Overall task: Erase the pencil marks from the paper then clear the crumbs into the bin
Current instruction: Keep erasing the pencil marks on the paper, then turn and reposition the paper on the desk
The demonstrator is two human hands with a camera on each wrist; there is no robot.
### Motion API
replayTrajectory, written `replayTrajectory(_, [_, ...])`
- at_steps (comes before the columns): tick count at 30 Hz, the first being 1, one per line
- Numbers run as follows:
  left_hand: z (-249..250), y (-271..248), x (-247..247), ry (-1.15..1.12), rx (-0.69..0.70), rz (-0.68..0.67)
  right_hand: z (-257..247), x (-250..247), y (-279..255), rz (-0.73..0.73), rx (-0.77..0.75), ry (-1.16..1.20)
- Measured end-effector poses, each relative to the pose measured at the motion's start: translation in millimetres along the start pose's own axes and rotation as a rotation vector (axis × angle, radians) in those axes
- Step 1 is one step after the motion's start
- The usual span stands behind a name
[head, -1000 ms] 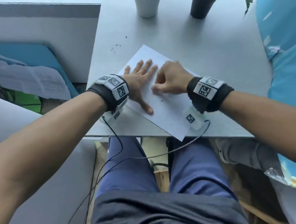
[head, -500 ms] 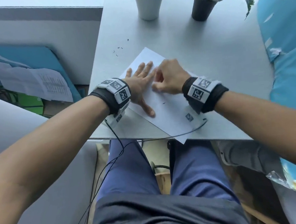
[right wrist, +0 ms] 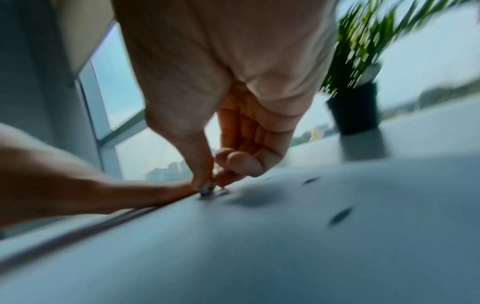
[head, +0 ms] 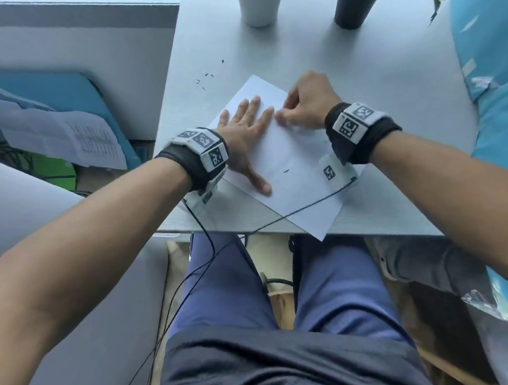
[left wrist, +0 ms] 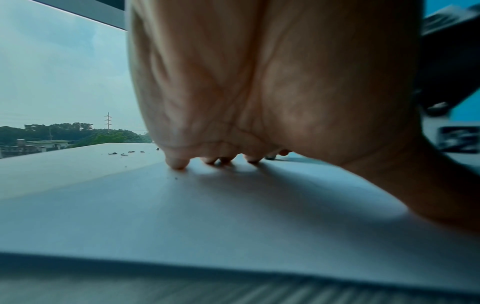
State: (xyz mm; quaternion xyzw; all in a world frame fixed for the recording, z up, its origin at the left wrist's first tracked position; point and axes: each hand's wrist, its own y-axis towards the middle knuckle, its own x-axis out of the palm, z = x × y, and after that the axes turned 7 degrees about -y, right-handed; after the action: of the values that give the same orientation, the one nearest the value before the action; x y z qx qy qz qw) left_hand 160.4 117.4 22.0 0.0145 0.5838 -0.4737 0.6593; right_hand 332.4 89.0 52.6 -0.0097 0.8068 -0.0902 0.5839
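Note:
A white sheet of paper (head: 290,172) lies askew on the grey table (head: 344,76), one corner past the near edge. My left hand (head: 247,124) lies flat on its left part with fingers spread, pressing it down; the fingertips (left wrist: 179,163) touch the sheet. My right hand (head: 284,117) is curled, thumb and fingers pinching a small grey eraser (right wrist: 207,189) against the paper beside the left index finger. A dark crumb (head: 286,170) lies on the sheet, and more crumbs (head: 207,77) lie on the table beyond its far corner. No bin is in view.
A white cup (head: 260,4) and a black plant pot (head: 354,4) stand at the table's far edge. A blue surface (head: 492,73) rises on the right. Wrist cables (head: 278,220) trail over the near edge to my lap. Printed papers (head: 65,135) lie low on the left.
My right hand with the eraser has slid up the sheet, away from me, and its wrist view is blurred by motion. My left hand has stayed flat on the paper.

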Motion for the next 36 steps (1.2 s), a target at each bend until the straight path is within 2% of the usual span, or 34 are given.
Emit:
replayTrajectory(2, [1.0, -0.2, 1.9, -0.003, 0.001, 0.003, -2.8, 4.7, -3.1, 0.040, -0.011, 0.019])
replayTrajectory(6, [2.2, 0.9, 1.8, 0.019, 0.003, -0.008, -30.6, 29.4, -49.8, -0.185, -0.241, 0.031])
replayTrajectory(7, [1.9, 0.0, 1.0, 0.020, 0.003, -0.004, -26.2, 22.7, -41.8, -0.182, -0.218, 0.012])
replayTrajectory(10, [0.7, -2.7, 0.8, 0.003, 0.010, 0.015, 1.9, -2.6, 6.4, 0.024, 0.015, 0.026])
replayTrajectory(11, [1.4, -4.2, 1.8, 0.001, 0.012, 0.019, 5.0, -3.0, 12.0, 0.061, 0.032, 0.021])
replayTrajectory(12, [1.0, -3.7, 2.7, 0.006, 0.013, 0.026, 0.4, 2.9, 7.6, 0.056, 0.005, 0.018])
replayTrajectory(15, [0.1, -0.2, 3.1, 0.025, 0.016, 0.011, -26.0, 29.4, -39.9, -0.136, -0.188, 0.005])
replayTrajectory(16, [-0.6, -0.1, 2.1, 0.030, 0.016, 0.012, -24.8, 28.4, -43.8, -0.174, -0.207, 0.009])
replayTrajectory(17, [-1.0, -1.1, 1.3, 0.026, 0.016, 0.009, -19.9, 22.4, -36.1, -0.161, -0.174, 0.007])
replayTrajectory(19, [-0.4, -2.7, 0.9, 0.014, 0.020, 0.009, -3.5, 6.9, -9.5, -0.027, -0.035, 0.028])
replayTrajectory(21, [1.3, -3.9, 2.4, 0.019, 0.020, 0.015, 1.0, 5.6, -3.2, 0.025, -0.017, 0.032])
replayTrajectory(25, [0.4, -1.1, 1.7, 0.061, 0.017, 0.001, -23.8, 30.1, -47.7, -0.170, -0.208, 0.009])
replayTrajectory(26, [0.1, -2.0, 1.1, 0.058, 0.017, -0.006, -20.3, 27.4, -43.1, -0.174, -0.188, -0.001])
replayTrajectory(31, [-3.4, 0.8, 3.8, 0.064, 0.036, 0.019, 22.6, -2.3, -2.3, 0.038, 0.024, 0.084])
replayTrajectory(34, [-8.4, -0.5, 4.6, 0.063, 0.071, 0.039, 50.3, -16.8, -22.3, -0.072, 0.062, 0.101])
replayTrajectory(36, [-9.8, -2.0, 3.9, 0.061, 0.091, 0.033, 71.2, -20.0, -40.1, -0.211, 0.111, -0.053])
